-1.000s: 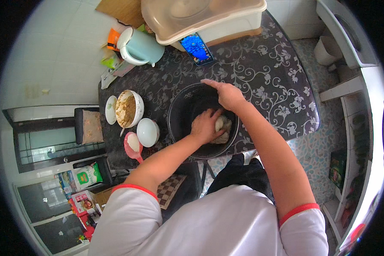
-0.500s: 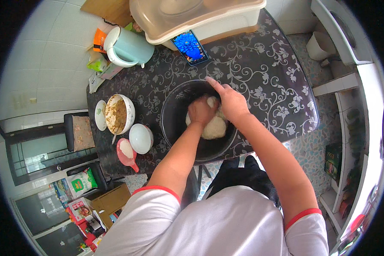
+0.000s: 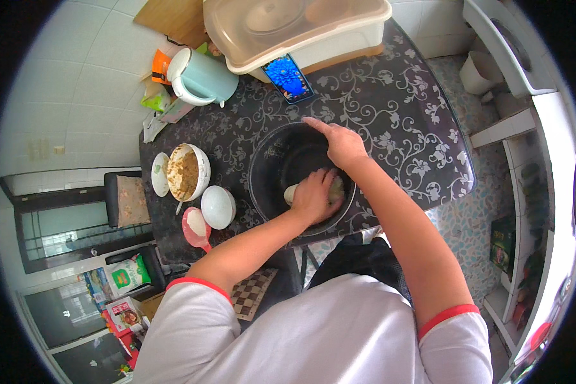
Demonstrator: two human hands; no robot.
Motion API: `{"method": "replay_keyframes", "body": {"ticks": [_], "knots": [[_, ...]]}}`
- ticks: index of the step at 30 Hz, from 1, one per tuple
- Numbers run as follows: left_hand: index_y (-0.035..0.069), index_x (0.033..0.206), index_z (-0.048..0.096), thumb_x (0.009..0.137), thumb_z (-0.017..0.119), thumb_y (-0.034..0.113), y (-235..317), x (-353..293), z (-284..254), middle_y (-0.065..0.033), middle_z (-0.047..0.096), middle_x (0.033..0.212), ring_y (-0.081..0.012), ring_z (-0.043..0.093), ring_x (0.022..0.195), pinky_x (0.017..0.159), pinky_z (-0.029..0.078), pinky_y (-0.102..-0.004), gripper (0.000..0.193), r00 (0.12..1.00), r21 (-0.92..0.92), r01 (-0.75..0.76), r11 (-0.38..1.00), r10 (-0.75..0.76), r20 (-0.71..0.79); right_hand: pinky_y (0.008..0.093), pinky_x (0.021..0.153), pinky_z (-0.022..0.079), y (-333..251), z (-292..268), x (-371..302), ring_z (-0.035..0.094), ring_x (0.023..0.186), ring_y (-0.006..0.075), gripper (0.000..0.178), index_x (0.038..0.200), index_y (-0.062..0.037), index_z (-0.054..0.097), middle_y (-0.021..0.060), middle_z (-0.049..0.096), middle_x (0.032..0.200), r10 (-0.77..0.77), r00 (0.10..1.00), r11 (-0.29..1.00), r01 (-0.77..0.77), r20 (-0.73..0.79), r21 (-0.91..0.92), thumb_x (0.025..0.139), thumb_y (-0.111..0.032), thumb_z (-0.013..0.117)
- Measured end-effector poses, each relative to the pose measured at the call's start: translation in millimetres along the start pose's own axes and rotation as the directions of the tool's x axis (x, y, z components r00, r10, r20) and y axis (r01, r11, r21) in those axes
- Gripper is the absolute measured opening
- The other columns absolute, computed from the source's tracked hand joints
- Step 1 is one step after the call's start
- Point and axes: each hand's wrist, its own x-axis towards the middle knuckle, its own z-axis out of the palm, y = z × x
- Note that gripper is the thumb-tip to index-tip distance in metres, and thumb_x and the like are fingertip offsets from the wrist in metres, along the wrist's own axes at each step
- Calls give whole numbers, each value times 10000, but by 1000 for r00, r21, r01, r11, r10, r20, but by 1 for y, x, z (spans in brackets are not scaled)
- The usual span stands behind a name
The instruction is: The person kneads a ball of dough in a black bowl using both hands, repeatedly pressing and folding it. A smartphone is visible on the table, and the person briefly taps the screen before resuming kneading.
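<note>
A deep black pot [image 3: 266,168] stands at the table's near edge. Inside it lies a pale lump of dough [image 3: 289,194], mostly covered by my left hand [image 3: 315,197]. That hand's fingers curl over the dough and press it near the pot's close right side. My right hand [image 3: 347,147] is closed on the pot's far right rim, with one finger stretched along the edge. To the left are a white bowl of brownish mixture [image 3: 184,174], a smaller white bowl [image 3: 218,207] and a pink scoop [image 3: 196,229] holding white powder.
A phone [image 3: 288,78] leans against a lidded plastic box [image 3: 301,32] at the back. Beside that stands a light blue jug [image 3: 206,77]. A small plate [image 3: 160,174] sits at the table's left. Shelves [image 3: 521,192] line the right side beyond the tiled floor.
My left hand has moved toward me within the pot, drawing the dough to the near side. My right hand stays on the rim. The view has shifted slightly.
</note>
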Motion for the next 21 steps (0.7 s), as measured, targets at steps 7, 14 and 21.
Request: {"method": "replay_keyframes", "body": {"ticks": [7, 14, 21], "knots": [[81, 1155, 556, 730, 692, 325, -20, 30, 30, -151, 615, 1042, -348, 599, 944, 786, 489, -461, 509, 988, 43, -146, 988, 144, 60, 411, 836, 523, -4, -4, -2, 639, 975, 315, 864, 1433, -400, 357, 133, 639, 1104, 7, 999, 1000, -6, 36, -23, 748, 105, 504], [93, 979, 649, 763, 659, 356, -37, 51, 46, -122, 659, 931, -331, 623, 851, 722, 497, -468, 341, 999, -100, 45, 994, -45, 3, 417, 801, 527, -4, -8, -4, 648, 920, 328, 886, 1440, -393, 347, 140, 643, 1057, 6, 998, 1000, -7, 58, 6, 728, 107, 514], [121, 993, 670, 758, 656, 298, -53, 81, 42, -148, 691, 946, -353, 662, 835, 738, 523, -467, 295, 965, 52, 169, 984, -176, 197, 423, 790, 526, 0, 2, -2, 647, 922, 328, 885, 1438, -404, 340, 138, 647, 1041, -1, 1000, 1000, 1, -4, -12, 733, 101, 516]]}}
